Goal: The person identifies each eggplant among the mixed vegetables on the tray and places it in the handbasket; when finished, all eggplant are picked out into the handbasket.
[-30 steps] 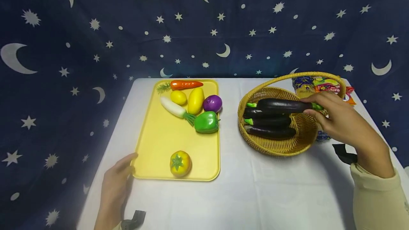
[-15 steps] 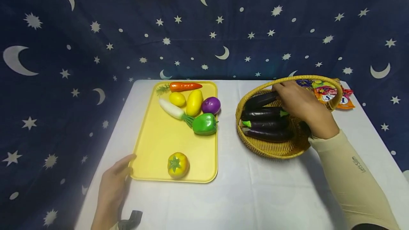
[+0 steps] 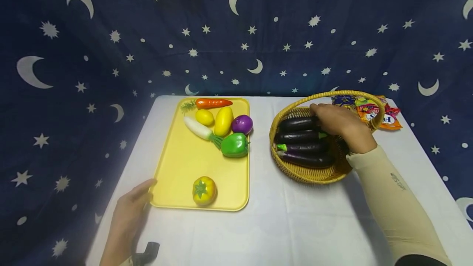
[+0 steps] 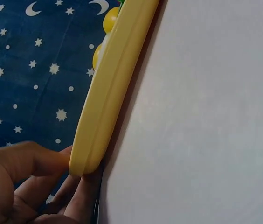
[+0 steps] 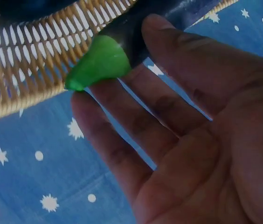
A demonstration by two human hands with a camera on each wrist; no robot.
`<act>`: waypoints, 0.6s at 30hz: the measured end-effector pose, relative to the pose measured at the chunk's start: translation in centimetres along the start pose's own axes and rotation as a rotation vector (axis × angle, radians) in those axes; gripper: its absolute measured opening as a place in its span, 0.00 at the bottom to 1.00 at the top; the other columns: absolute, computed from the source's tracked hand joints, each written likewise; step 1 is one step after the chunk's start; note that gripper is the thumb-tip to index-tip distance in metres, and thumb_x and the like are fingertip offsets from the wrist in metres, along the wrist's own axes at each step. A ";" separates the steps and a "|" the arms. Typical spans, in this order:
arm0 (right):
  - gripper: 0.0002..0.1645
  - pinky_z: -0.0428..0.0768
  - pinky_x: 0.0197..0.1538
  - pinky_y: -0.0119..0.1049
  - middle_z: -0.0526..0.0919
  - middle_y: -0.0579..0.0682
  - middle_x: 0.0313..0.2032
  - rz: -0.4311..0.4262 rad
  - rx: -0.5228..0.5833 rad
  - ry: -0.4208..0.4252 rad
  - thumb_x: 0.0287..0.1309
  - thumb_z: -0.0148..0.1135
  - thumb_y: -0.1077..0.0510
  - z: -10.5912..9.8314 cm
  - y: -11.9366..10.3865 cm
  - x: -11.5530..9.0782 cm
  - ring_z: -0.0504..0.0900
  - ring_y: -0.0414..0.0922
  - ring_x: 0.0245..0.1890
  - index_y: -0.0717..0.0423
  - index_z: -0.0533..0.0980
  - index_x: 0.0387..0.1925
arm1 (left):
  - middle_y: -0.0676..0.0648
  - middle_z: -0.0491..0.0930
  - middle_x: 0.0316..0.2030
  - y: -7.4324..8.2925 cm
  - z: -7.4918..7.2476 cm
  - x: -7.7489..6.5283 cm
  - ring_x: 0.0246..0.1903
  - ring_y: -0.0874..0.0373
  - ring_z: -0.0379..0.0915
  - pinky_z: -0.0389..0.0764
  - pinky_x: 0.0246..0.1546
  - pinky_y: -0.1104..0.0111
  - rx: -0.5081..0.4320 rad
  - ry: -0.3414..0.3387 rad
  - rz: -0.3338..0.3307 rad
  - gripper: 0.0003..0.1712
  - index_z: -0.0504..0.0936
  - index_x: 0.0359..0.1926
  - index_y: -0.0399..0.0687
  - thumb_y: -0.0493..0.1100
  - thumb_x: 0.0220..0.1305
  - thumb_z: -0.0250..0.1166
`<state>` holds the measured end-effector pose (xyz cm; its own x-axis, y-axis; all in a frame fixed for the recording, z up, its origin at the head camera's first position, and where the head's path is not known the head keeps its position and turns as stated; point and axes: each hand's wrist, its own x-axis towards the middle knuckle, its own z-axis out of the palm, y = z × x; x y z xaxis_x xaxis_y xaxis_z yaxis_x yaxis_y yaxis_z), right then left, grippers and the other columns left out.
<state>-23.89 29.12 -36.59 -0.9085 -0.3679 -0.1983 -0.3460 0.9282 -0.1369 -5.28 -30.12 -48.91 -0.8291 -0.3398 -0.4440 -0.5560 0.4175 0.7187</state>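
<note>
My right hand [image 3: 341, 123] is inside the wicker basket [image 3: 301, 178], at the right end of the farthest dark eggplant [image 3: 296, 124]. In the right wrist view, the thumb lies on the body of this eggplant [image 5: 162, 25] and the fingers are at its green cap, pinching it. Several eggplants lie side by side in the basket, all pointing across it. At the left, my left hand [image 3: 127, 212] grips the near left corner of a yellow tray [image 3: 175, 171]; the left wrist view has its thumb and fingers pinching the tray's corner.
On the tray are a carrot [image 3: 214, 103], a lemon [image 3: 204, 117], a mango [image 3: 223, 121], a white radish [image 3: 197, 127], a purple onion [image 3: 242, 124], a green pepper [image 3: 235, 145] and a yellow tomato [image 3: 204, 191]. Snack bags [image 3: 377, 112] lie behind the basket, whose handle [image 3: 343, 93] arches above.
My right hand has carried the eggplant from above the basket leftward and down to the basket's far side, beside the others. The left hand has stayed at the tray corner.
</note>
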 end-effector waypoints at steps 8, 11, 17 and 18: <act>0.10 0.82 0.42 0.54 0.83 0.55 0.37 -0.006 0.015 -0.050 0.67 0.63 0.67 0.7 0.6 0.4 0.81 0.52 0.39 0.57 0.74 0.47 | 0.47 0.66 0.80 0.5 -0.7 0.0 0.85 0.43 0.51 0.52 0.86 0.42 0.001 -0.066 0.108 0.31 0.72 0.78 0.53 0.51 0.79 0.61; 0.11 0.83 0.44 0.55 0.84 0.56 0.38 -0.004 0.025 -0.070 0.66 0.64 0.68 0.7 0.7 0.5 0.82 0.53 0.40 0.59 0.74 0.48 | 0.48 0.67 0.80 0.5 -0.8 0.1 0.85 0.45 0.51 0.53 0.86 0.44 -0.016 -0.078 0.112 0.31 0.72 0.77 0.52 0.51 0.78 0.62; 0.11 0.82 0.44 0.56 0.82 0.57 0.37 0.007 0.028 -0.060 0.66 0.63 0.68 0.7 0.3 0.5 0.82 0.54 0.40 0.59 0.72 0.47 | 0.47 0.66 0.81 0.6 -1.2 -0.2 0.85 0.42 0.51 0.52 0.86 0.41 0.026 -0.084 0.115 0.34 0.70 0.78 0.53 0.59 0.78 0.60; 0.11 0.82 0.44 0.57 0.82 0.58 0.37 0.011 0.028 -0.059 0.66 0.63 0.68 0.7 0.2 0.4 0.82 0.55 0.40 0.59 0.72 0.47 | 0.46 0.66 0.81 0.6 -1.2 -0.3 0.85 0.41 0.51 0.52 0.85 0.40 0.033 -0.084 0.119 0.35 0.70 0.79 0.53 0.60 0.78 0.60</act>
<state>-24.17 29.11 -37.43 -0.8965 -0.3610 -0.2568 -0.3284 0.9306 -0.1617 -5.29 -30.81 -47.66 -0.8905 -0.2152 -0.4009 -0.4540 0.4784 0.7517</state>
